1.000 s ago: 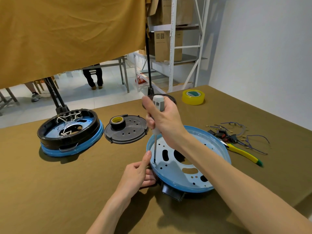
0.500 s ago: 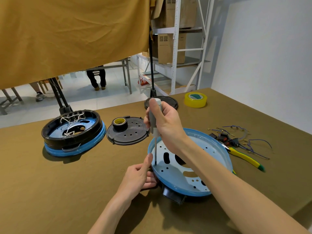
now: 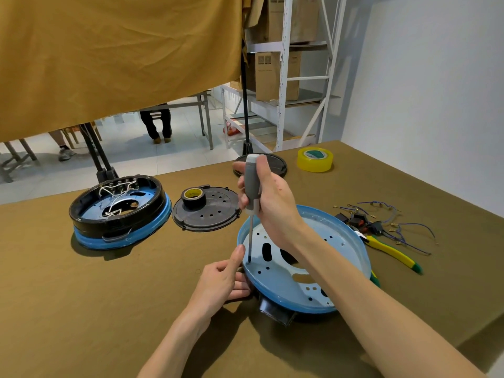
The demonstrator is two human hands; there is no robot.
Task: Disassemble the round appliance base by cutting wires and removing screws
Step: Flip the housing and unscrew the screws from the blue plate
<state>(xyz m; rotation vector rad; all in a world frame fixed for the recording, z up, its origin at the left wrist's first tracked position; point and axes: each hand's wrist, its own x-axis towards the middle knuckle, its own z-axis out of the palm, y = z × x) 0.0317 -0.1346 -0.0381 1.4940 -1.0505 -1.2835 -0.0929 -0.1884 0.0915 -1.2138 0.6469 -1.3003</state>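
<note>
Olive-brown cloth-covered counter (image 3: 81, 309), far edge open to a tiled floor, a mustard fabric curtain (image 3: 109, 64) hanging above, a white metal shelving rack (image 3: 283, 77) with cardboard boxes and a plain white wall at right. At far left, a second round base with black ring, blue skirt and white wires (image 3: 120, 211); just beside it a black perforated round plastic cover (image 3: 215, 214) carrying a black-and-yellow tape roll (image 3: 193, 196). Bare cloth in front of both. Left hand (image 3: 221, 279) gripping the near-left rim of the tilted light-blue round appliance base (image 3: 327, 249), thumb up beside the shaft. Right hand (image 3: 268, 203) wrapped round the grey-handled screwdriver (image 3: 251, 186), upright, tip in a hole near the rim. Behind, a black round lid (image 3: 275, 165) and a yellow tape roll (image 3: 315, 159). At right, cut purple wires with connectors (image 3: 381, 222) and yellow-handled cutters (image 3: 392, 253). Two bases, two tape rolls.
</note>
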